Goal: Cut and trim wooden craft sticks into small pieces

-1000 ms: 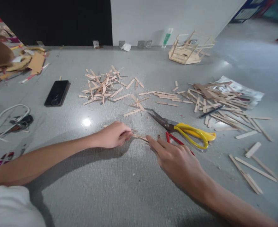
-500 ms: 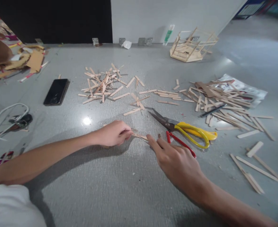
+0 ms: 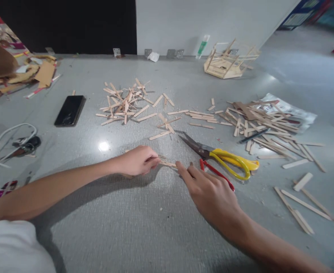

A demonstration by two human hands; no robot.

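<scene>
Thin wooden craft sticks point(image 3: 168, 163) lie low over the grey table between my two hands. My left hand point(image 3: 140, 160) is closed, its thumb and fingers pinching their left end. The fingertips of my right hand point(image 3: 209, 189) grip the right end, index finger stretched along it; its other fingers curl beneath, partly hidden. Just beyond my right hand are yellow-handled scissors point(image 3: 220, 157) with dark blades, pointing up and left. A red-handled tool point(image 3: 218, 174) lies beside them, partly covered by my right hand. Another stick end pokes out behind my left wrist.
Loose craft sticks point(image 3: 127, 100) are heaped beyond my hands, with a larger pile point(image 3: 269, 129) at right. A black phone point(image 3: 69, 110) lies at left near a white cable point(image 3: 10, 131). A stick-built frame point(image 3: 223, 70) stands at the back by a glue tube point(image 3: 202, 47).
The camera view has shifted slightly, so the table things sit a little lower. Both hands keep their hold on the sticks, nearly still.
</scene>
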